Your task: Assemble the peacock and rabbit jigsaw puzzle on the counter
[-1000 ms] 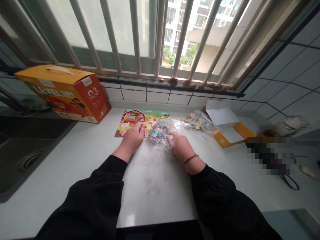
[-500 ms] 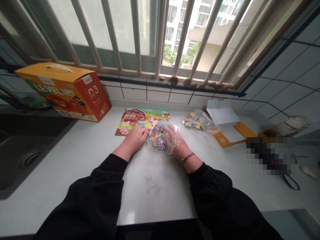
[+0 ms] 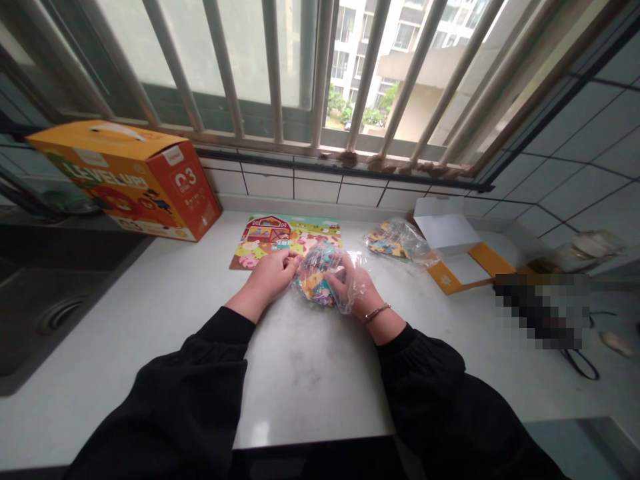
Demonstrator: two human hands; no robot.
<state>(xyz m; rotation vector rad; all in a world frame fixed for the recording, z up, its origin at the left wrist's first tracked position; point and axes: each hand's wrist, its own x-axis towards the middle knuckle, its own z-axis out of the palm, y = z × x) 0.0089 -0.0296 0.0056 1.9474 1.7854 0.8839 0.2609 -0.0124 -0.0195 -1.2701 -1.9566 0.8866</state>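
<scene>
My left hand [image 3: 271,272] and my right hand [image 3: 358,290] both grip a clear plastic bag of coloured puzzle pieces [image 3: 317,275] held just above the white counter [image 3: 310,373]. The left fingers pinch the bag's left edge. The right hand is wrapped in the bag's plastic, fingers curled round it. Just behind the bag a colourful farm puzzle picture [image 3: 280,237] lies flat on the counter.
An orange puzzle box [image 3: 125,179] stands at the back left. A second bag of pieces [image 3: 395,240] and an open small orange and white box [image 3: 453,247] lie at the back right. A dark sink [image 3: 45,313] is at the left. Window bars rise behind.
The bag has been gathered closer between my hands and turned a little. My right hand has slid further into the plastic.
</scene>
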